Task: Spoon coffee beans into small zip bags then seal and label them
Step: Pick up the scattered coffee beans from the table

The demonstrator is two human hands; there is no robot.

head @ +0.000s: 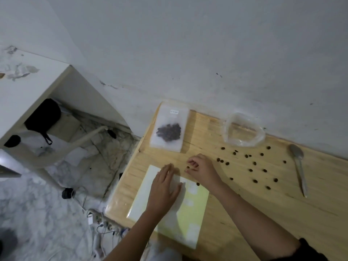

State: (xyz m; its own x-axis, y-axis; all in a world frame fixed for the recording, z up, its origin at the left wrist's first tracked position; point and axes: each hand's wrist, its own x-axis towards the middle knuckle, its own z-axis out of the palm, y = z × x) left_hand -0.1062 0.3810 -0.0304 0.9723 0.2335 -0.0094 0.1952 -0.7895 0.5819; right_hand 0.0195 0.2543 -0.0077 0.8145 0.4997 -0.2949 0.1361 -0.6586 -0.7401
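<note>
Left hand point(165, 187) is pressing flat on sheet point(188, 223); right hand point(202, 170) is pinching one bean point(188, 167), best gathering strays point(250, 170) at its right singly.

The worktop point(263, 204) is pale bare wood, matt, with long grain lines and a few darker streaks. On it, near the far left corner, the filled zip bag point(170, 121) is frosted, cloudy plastic with a small white paper label point(174, 111). The open bag point(243, 129) by the far edge is thin clear plastic, crinkled and glossy. The spoon point(299, 166) is dull grey metal with a soft sheen. The coffee beans point(250, 170) look dark brown and matt. The label sheet point(190, 213) at the near left is smooth, shiny yellow-green paper bearing white patches. The wall point(188, 53) is matt, scuffed paint; the floor point(47, 213) looks like veined marble.
</note>
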